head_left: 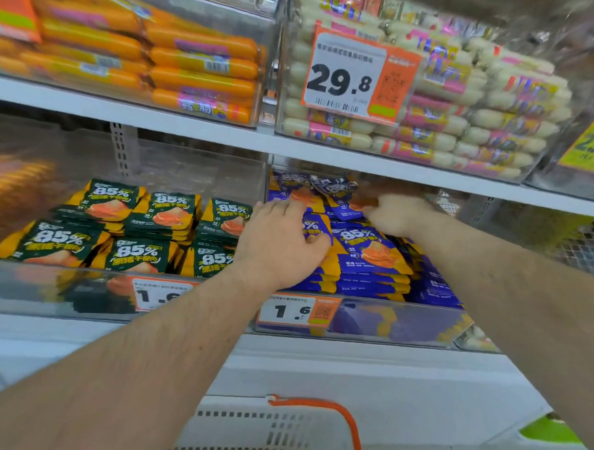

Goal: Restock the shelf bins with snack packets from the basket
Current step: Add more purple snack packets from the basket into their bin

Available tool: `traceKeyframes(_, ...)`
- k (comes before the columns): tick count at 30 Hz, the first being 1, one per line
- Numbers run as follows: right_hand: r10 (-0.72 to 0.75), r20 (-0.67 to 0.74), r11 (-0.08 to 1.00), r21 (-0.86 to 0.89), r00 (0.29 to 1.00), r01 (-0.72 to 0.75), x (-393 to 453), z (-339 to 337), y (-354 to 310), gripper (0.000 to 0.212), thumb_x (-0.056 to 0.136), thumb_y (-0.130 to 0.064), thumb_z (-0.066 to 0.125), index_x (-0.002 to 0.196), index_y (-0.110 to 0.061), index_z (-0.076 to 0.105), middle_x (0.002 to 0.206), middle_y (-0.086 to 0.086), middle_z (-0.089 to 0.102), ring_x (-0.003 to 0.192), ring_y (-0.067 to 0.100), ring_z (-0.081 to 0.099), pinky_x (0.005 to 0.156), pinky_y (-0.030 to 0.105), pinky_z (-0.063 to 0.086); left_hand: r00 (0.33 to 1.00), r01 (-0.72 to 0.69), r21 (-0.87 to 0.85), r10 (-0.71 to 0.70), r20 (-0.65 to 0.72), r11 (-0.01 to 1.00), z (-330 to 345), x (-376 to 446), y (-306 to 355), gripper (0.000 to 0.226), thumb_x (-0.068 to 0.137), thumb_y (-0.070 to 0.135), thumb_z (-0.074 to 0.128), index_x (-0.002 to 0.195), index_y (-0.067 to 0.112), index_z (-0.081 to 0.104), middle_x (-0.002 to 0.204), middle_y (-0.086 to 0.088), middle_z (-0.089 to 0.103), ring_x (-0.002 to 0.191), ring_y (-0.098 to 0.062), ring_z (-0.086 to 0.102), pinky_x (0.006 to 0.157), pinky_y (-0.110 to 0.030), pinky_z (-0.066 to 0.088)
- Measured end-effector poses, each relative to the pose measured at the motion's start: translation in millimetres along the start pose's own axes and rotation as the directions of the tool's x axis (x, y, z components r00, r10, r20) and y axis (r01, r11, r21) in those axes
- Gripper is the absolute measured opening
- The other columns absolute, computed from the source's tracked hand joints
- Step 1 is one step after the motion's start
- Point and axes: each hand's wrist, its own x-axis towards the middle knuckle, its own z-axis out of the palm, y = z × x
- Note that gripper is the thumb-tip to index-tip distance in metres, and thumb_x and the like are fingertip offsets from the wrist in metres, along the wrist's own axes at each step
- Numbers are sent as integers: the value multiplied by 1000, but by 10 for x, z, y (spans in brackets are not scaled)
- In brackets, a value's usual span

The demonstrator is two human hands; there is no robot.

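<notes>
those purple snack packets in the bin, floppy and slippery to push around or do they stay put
The purple packets look like thin glossy pouches, so probably light and floppy. Their sheen suggests they slide easily over each other. The ones at the back already lie tilted, so the stack likely shifts when the left hand presses on it.

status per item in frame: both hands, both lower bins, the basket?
left hand: fingers flat on the purple packets, pressing
right hand: blurred, on a purple packet at the back; grip unclear
purple bin: stacked near the front wall's top
green bin: green packets in rows, untouched
basket: on floor, contents hidden
</notes>
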Motion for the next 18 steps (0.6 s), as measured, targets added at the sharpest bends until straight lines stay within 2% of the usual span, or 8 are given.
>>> traceKeyframes(2, -36, 52, 999, 33, 998, 34, 23, 15, -51, 48, 103, -31, 41, 151, -31, 36, 152, 9, 43, 125, 26, 51, 89, 26, 40, 1000, -6, -6, 6, -1, 1000, -1, -16, -14, 57, 92, 48, 52, 136, 12, 48, 136, -8, 53, 130, -25, 40, 117, -43, 22)
traceKeyframes(3, -59, 69, 997, 47, 996, 56, 27, 20, -96, 49, 103, -30, 40, 152, -34, 33, 157, 5, 36, 131, 25, 46, 94, 26, 38, 1000, -7, -5, 7, -5, 1000, -3, -15, -16, 57, 92, 48, 52, 136, 12, 48, 136, -8, 53, 129, -25, 40, 117, -43, 21)
traceKeyframes(6, -78, 125, 997, 14, 989, 77, 95, 56, -179, 50, 105, -38, 38, 153, -38, 28, 163, -1, 19, 146, 24, 28, 114, 32, 26, 1000, -3, 7, 3, -5, 1000, 8, -19, -11, 57, 92, 47, 51, 137, 12, 48, 137, -8, 52, 131, -24, 39, 119, -41, 18)
traceKeyframes(9, -52, 152, 998, -20, 987, 55, 176, 90, -232, 53, 105, -46, 32, 156, -36, 21, 165, -1, 9, 151, 27, 12, 120, 39, 13, 1000, -9, 7, 9, -17, 1000, 29, -17, -17, 57, 92, 47, 51, 137, 12, 48, 138, -7, 52, 132, -23, 38, 120, -41, 17)
traceKeyframes(15, -18, 127, 999, -38, 992, 23, 379, 220, -182, 51, 104, -49, 28, 153, -44, 19, 165, -1, 7, 151, 33, 4, 121, 53, 9, 1000, -17, 22, 18, -25, 1000, 74, 2, -40, 59, 92, 48, 49, 139, 12, 46, 140, -7, 50, 134, -23, 37, 120, -40, 16)
traceKeyframes(18, -15, 105, 1000, 13, 994, 14, 314, 191, -186, 49, 104, -48, 28, 152, -43, 24, 164, 2, 17, 148, 34, 20, 118, 53, 21, 1000, -21, -68, 20, -5, 997, 4, 21, -43, 59, 92, 49, 51, 139, 15, 45, 143, -4, 48, 136, -21, 36, 121, -41, 7)
